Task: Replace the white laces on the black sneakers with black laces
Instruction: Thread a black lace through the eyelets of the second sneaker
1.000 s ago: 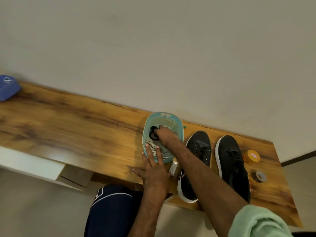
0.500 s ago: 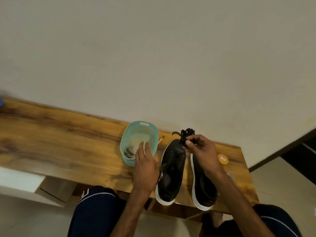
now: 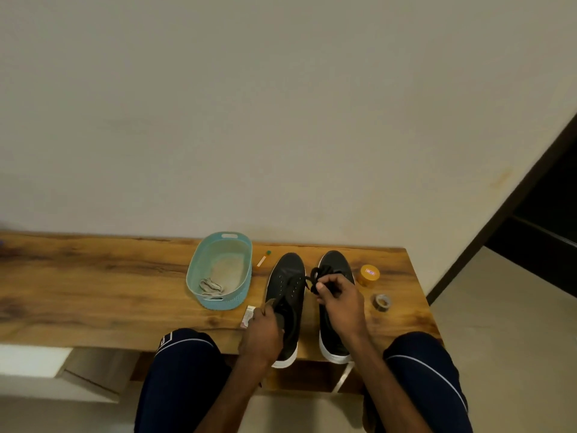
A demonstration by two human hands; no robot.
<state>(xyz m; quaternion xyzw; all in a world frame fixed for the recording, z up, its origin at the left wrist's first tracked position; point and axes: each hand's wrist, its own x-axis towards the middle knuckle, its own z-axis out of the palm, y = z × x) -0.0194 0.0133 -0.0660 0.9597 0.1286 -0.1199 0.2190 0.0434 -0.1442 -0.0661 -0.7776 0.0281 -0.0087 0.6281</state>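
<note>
Head view: our right hand [image 3: 338, 300] pinches the limp, light black lace [image 3: 316, 274]; our left hand [image 3: 263, 334] grips the sneaker [image 3: 288, 282] at its soft collar. We'd feed the lace by its stiff tip.

The wooden bench [image 3: 93, 276] — on it a teal basket [image 3: 229, 303], two black sneakers [image 3: 288, 273], a yellow tin [image 3: 368, 274], a tape roll [image 3: 382, 302].

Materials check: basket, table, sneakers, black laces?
Basket: teal plastic, matte; moulded handle slot and textured wall.
Table: wood or wood-look laminate, satin; grain and knots show, cannot tell which.
Sneakers: black matte upper, likely canvas or synthetic; white soles look rubber.
Black laces: bunched cord, likely woven fabric; too small to confirm.
</note>
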